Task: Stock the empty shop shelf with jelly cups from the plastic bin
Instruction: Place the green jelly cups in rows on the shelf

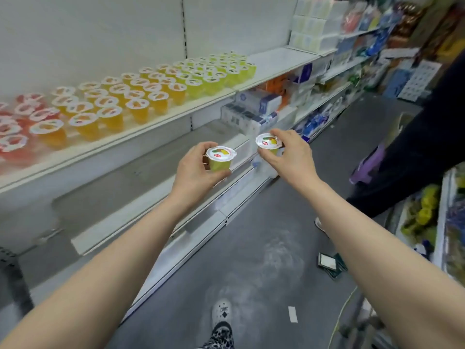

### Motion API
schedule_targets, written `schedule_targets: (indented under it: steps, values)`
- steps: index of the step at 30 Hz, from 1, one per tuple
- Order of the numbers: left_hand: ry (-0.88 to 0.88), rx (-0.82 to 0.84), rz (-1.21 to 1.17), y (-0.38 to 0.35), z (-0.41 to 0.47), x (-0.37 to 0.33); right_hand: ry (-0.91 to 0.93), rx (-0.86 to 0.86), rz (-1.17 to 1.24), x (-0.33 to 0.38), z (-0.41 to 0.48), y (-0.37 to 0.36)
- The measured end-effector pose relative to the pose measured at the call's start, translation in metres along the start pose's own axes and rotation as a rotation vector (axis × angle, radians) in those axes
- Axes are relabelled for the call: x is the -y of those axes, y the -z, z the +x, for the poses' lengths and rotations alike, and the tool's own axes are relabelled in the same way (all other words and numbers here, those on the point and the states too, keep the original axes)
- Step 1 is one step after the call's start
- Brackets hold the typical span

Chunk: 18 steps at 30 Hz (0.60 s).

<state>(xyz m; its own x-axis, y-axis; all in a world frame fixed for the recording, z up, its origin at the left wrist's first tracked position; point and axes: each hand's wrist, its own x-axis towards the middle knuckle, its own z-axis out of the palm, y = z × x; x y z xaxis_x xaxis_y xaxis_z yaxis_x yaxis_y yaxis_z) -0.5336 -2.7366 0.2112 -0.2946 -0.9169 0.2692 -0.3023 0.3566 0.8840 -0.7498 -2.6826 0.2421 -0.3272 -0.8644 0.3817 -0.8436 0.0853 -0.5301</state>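
Note:
My left hand [195,172] grips a yellow-green jelly cup [221,158] with a white printed lid, held upright in front of the lower shelves. My right hand [289,154] pinches a second yellow-green jelly cup [268,144] by its rim, a little higher and to the right. Above them the white shop shelf [276,62] carries rows of jelly cups: red ones [15,122] at the left, orange ones [110,102] in the middle, yellow-green ones [216,71] toward the right. The shelf's right end is bare. The plastic bin is out of view.
Lower white shelves [151,187] run below the stocked one. Boxed goods [266,102] fill shelves further along the aisle. Another person in dark clothes [415,147] stands at the right. Green and yellow items [422,210] lie at the right edge, and a small dark pack [327,263] on the grey floor.

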Motion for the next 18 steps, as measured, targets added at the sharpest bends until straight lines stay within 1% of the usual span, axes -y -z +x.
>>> schedule_targets:
  steps: [7,11,15,18]
  values:
    - [-0.047,0.043,0.0,-0.063,0.129,-0.003,-0.018,-0.003,-0.005,-0.057,0.111,-0.005]
    - [-0.094,0.064,0.033,-0.092,0.187,-0.002,-0.034,-0.017,-0.016,-0.09,0.165,-0.006]
    - [-0.109,0.054,0.08,-0.119,0.239,-0.001,-0.037,-0.027,0.018,-0.124,0.221,-0.012]
    - [-0.126,0.028,0.106,-0.139,0.278,-0.001,0.014,-0.027,0.074,-0.149,0.268,-0.021]
